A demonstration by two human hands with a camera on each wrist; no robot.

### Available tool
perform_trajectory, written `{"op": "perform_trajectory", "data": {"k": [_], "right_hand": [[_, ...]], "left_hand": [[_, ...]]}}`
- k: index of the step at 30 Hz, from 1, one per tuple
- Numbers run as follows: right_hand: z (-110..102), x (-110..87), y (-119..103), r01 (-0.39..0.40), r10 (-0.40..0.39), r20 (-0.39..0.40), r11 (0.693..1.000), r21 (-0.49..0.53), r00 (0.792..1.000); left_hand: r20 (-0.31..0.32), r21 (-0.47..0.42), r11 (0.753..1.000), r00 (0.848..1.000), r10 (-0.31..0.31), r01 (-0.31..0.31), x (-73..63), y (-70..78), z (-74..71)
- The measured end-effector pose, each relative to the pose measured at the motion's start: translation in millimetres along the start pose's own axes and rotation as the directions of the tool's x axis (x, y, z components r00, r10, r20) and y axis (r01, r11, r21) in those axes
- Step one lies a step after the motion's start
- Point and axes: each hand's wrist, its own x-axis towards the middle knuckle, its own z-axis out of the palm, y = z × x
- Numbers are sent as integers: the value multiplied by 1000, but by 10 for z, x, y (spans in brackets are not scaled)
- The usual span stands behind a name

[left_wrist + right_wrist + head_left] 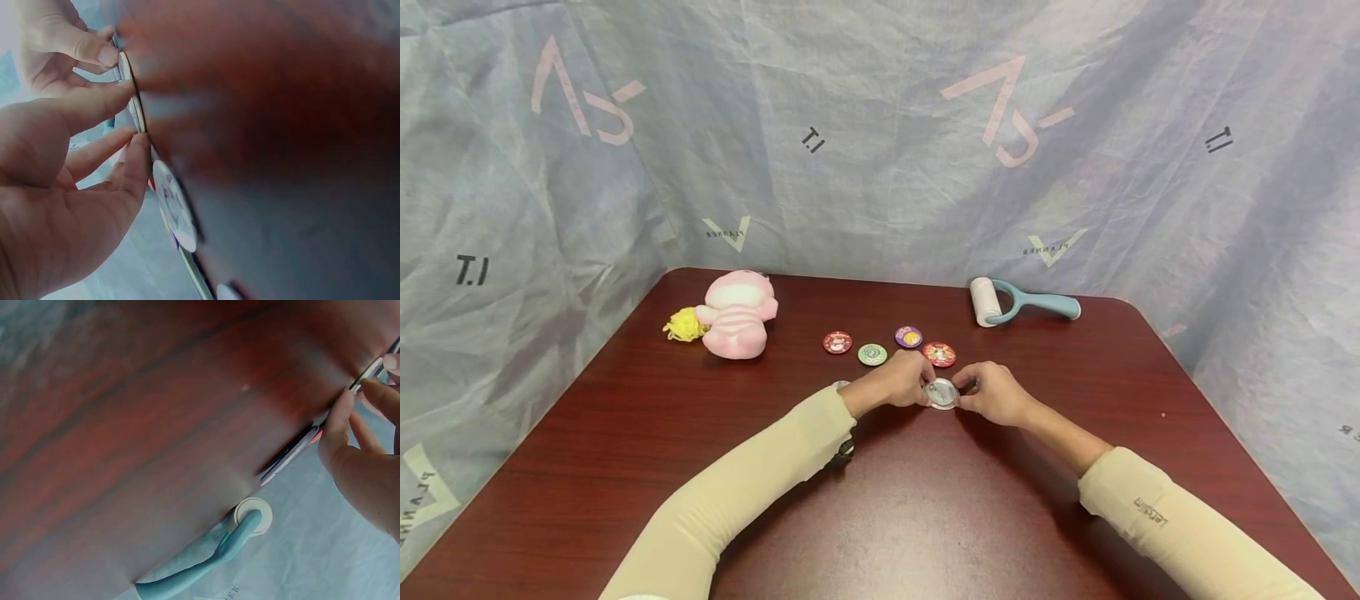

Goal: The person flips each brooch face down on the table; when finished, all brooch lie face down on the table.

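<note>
Both hands meet over the middle of the table at a round silver-backed button badge (942,392). My left hand (908,379) pinches its left edge between thumb and fingers; my right hand (995,393) pinches the right edge. From the left wrist, the badge (140,115) appears nearly edge-on, low over the tabletop, with fingertips of the left hand (75,169) on its rim. The right wrist view shows the fingers of the right hand (365,453) at the thin badge edge (367,375). Just beyond the hands lie a red badge (939,354) and a purple badge (908,337).
A green badge (872,355) and another red badge (837,342) lie left of these. One more silver disc (841,384) is partly covered by the left sleeve. A pink plush toy (737,317) with yellow yarn (685,325) lies back left; a lint roller (1030,303) lies back right.
</note>
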Motion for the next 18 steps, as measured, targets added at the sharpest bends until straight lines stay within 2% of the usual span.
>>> {"op": "perform_trajectory", "data": {"k": [4,13,18], "right_hand": [[-21,-1,-8,19,-19,-4,1000,-15,1000],[-31,-8,-126,2,-3,-25,1000,-9,1000],[-40,-8,-214,3,-4,-32,1000,-5,999]], "left_hand": [[-14,-11,1000,1000,16,-16,-15,-30,-43],[-49,-69,997,999,18,-21,-206,-69,-219],[-51,-135,991,999,-13,6,-333,-124,-298]]}}
